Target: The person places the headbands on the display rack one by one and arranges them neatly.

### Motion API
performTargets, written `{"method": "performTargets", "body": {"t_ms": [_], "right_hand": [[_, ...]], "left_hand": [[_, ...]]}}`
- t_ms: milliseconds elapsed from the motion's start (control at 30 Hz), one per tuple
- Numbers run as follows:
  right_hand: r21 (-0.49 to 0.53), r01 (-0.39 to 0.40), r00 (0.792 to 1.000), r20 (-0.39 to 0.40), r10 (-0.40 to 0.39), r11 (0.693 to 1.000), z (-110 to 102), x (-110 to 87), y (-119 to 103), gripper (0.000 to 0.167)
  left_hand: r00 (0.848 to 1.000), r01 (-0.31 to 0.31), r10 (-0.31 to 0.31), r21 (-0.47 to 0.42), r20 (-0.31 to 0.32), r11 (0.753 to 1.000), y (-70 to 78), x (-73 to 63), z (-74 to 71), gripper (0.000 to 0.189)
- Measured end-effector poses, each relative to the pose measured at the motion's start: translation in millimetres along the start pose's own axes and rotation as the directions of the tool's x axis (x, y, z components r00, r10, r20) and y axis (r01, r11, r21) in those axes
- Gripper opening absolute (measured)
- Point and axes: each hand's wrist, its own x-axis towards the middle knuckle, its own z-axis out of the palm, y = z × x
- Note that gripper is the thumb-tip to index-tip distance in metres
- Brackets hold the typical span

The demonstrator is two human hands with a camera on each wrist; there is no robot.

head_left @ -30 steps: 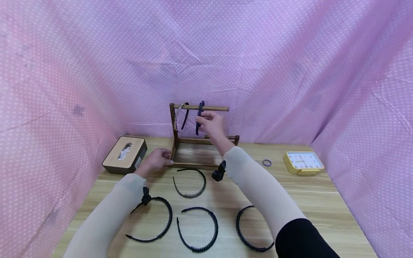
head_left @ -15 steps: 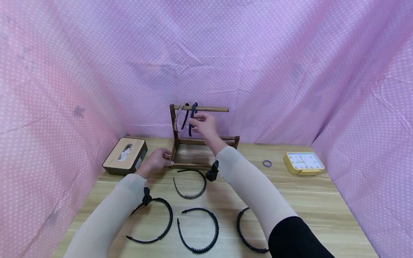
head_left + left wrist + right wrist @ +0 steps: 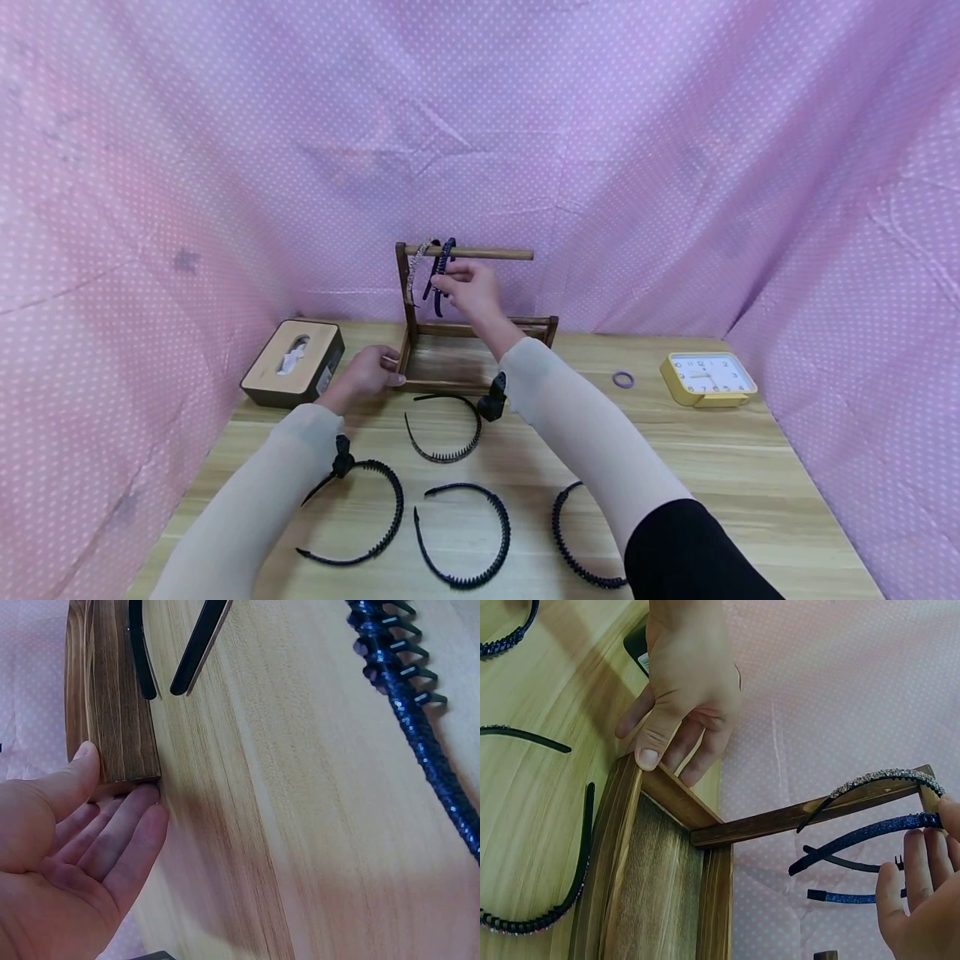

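A wooden rack (image 3: 450, 387) stands at the back of the table, with a round bar (image 3: 498, 253) along its top. My left hand (image 3: 367, 370) grips the rack's front left corner, thumb on the top edge in the right wrist view. A dark blue glittery headband (image 3: 877, 831) hangs over the bar, and my right hand (image 3: 477, 292) holds its side between thumb and fingers. Just left of it, close to the upright post, hangs a silver sparkly headband (image 3: 877, 778).
Several headbands lie on the table, among them a thin one (image 3: 447, 457) in front of the rack and a dark one (image 3: 505, 537) nearer me. A tissue box (image 3: 262, 367) stands left. To the right are a purple ring (image 3: 623, 380) and a yellow clock (image 3: 708, 375).
My right hand has slid the dark blue headband left along the bar, close to the silver one. The left hand has stayed on the rack's corner.
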Motion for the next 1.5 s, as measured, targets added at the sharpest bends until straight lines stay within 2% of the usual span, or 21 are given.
{"method": "performTargets", "body": {"t_ms": [133, 300, 500, 667, 867, 1000, 1100, 1300, 1500], "right_hand": [[-0.009, 0.004, 1.0, 0.005, -0.004, 1.0, -5, -0.2, -1, 0.029], [-0.07, 0.013, 1.0, 0.013, -0.012, 0.997, -21, -1.4, -7, 0.033], [-0.13, 0.081, 0.996, 0.045, -0.076, 0.988, -50, -8.6, -23, 0.029], [-0.222, 0.141, 0.988, 0.089, -0.124, 0.965, -84, -21.7, -35, 0.031], [-0.287, 0.177, 0.977, 0.165, -0.133, 0.941, -134, -52.2, -33, 0.035], [-0.37, 0.143, 0.976, 0.204, -0.07, 0.918, -171, -80.1, -25, 0.037], [-0.414, 0.122, 0.971, 0.237, -0.022, 0.902, -195, -103.2, -12, 0.04], [-0.476, 0.196, 0.951, 0.304, -0.048, 0.857, -228, -147.6, 24, 0.037], [-0.449, 0.233, 0.93, 0.361, -0.064, 0.863, -251, -188.4, 56, 0.03]], "left_hand": [[1.0, 0.001, -0.001, -0.007, -0.004, 1.0, -0.8, 1.2, 0.6, 0.052], [1.0, -0.002, 0.002, -0.036, -0.001, 0.999, 0.4, -0.6, 3.4, 0.051], [1.0, -0.001, 0.001, -0.019, -0.006, 1.0, 2.3, -4.0, 2.2, 0.052], [1.0, -0.012, 0.012, -0.015, -0.007, 1.0, 3.5, -4.2, 1.1, 0.051], [0.999, -0.032, 0.032, 0.003, 0.0, 0.999, 0.7, -3.5, 1.9, 0.052], [0.999, -0.035, 0.035, -0.003, -0.005, 0.999, 2.0, -4.1, 3.4, 0.05], [0.999, -0.032, 0.032, -0.003, -0.002, 0.999, 1.8, -6.1, 4.7, 0.049], [1.0, -0.021, 0.021, 0.041, -0.005, 0.999, 4.6, -10.9, 1.5, 0.05], [1.0, -0.019, 0.018, 0.058, 0.004, 0.998, 6.7, -8.9, 1.4, 0.051]]}}
